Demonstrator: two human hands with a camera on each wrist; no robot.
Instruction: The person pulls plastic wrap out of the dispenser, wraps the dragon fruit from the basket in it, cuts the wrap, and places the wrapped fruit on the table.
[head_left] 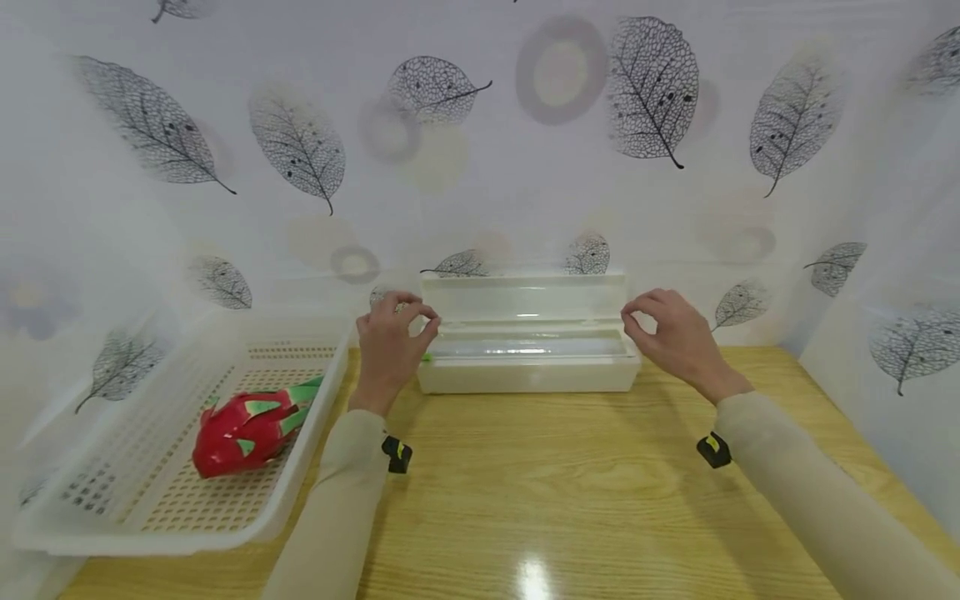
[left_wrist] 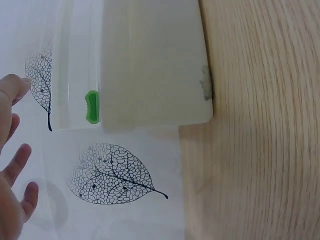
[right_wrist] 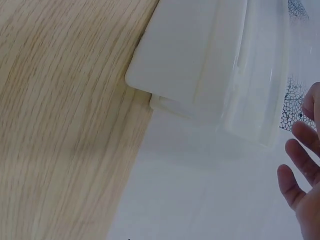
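Observation:
A white cling film dispenser point(head_left: 528, 377) stands at the back of the table with its lid point(head_left: 525, 297) raised. Shiny clear cling film point(head_left: 517, 343) shows inside it. My left hand point(head_left: 392, 342) is at the dispenser's left end, thumb and forefinger pinched together. At the right end my right hand point(head_left: 671, 337) pinches the same way, fingertips level with the lid's lower edge. The thin clear film between the fingertips barely shows. A green slide cutter point(left_wrist: 92, 106) sits at the left end of the dispenser's edge.
On the left, a white plastic basket point(head_left: 281, 508) holds a red dragon fruit point(head_left: 243, 433) with green scales. The wooden table point(head_left: 540, 475) stretches in front of the dispenser. Leaf-patterned white sheeting point(head_left: 487, 192) covers the wall close behind it.

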